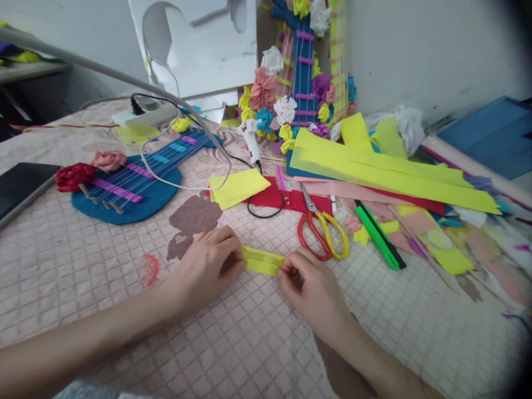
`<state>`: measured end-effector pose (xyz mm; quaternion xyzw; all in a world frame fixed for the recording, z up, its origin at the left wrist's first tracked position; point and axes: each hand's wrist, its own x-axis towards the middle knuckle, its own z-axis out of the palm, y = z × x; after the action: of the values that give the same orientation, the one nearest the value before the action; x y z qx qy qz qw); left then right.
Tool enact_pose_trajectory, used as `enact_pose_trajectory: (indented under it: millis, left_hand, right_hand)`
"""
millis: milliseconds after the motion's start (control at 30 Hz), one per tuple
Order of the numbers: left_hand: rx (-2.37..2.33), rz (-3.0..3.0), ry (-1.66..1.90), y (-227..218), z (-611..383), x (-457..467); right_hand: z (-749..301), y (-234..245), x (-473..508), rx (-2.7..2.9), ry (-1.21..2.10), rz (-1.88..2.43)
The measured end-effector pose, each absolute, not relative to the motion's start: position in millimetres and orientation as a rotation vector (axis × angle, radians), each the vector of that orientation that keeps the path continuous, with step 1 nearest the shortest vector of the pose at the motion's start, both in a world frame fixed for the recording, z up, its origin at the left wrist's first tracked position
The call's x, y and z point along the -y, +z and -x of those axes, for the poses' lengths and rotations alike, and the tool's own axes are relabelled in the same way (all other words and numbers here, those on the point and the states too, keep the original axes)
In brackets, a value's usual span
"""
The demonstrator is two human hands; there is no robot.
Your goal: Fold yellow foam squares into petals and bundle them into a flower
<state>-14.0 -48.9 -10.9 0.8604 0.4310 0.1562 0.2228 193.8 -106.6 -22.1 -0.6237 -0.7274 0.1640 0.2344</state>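
Note:
A short folded strip of yellow-green paper (262, 260) lies on the pink quilted cloth (124, 299) in front of me. My left hand (210, 263) pinches its left end with curled fingers. My right hand (310, 285) pinches the right end, fingers closed round it. The strip is stretched between both hands, just above or on the cloth. Red-and-yellow-handled scissors (322, 230) lie just beyond my right hand. A green utility knife (378, 235) lies to their right.
A blue felt guitar (137, 180) with paper roses lies at the left, a dark tablet (20, 185) at the far left. A white glue gun (251, 138) with its cord stands behind. Long yellow paper sheets (374, 166) and scraps pile up at the right. A flower-covered guitar (301, 72) leans against the wall.

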Motion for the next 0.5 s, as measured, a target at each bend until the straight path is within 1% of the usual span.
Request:
enact_pose_trajectory:
  millis: [300, 500]
  left_hand:
    - [-1.214, -2.4, 0.458, -12.4, 12.8, 50.0]
    - [-1.216, -2.391, 0.475, -12.6, 12.8, 51.4]
  right_hand:
    - [-193.7, -22.5, 106.8, 2.019, 0.381, 1.708]
    - [-193.6, -22.0, 106.5, 2.012, 0.39, 1.693]
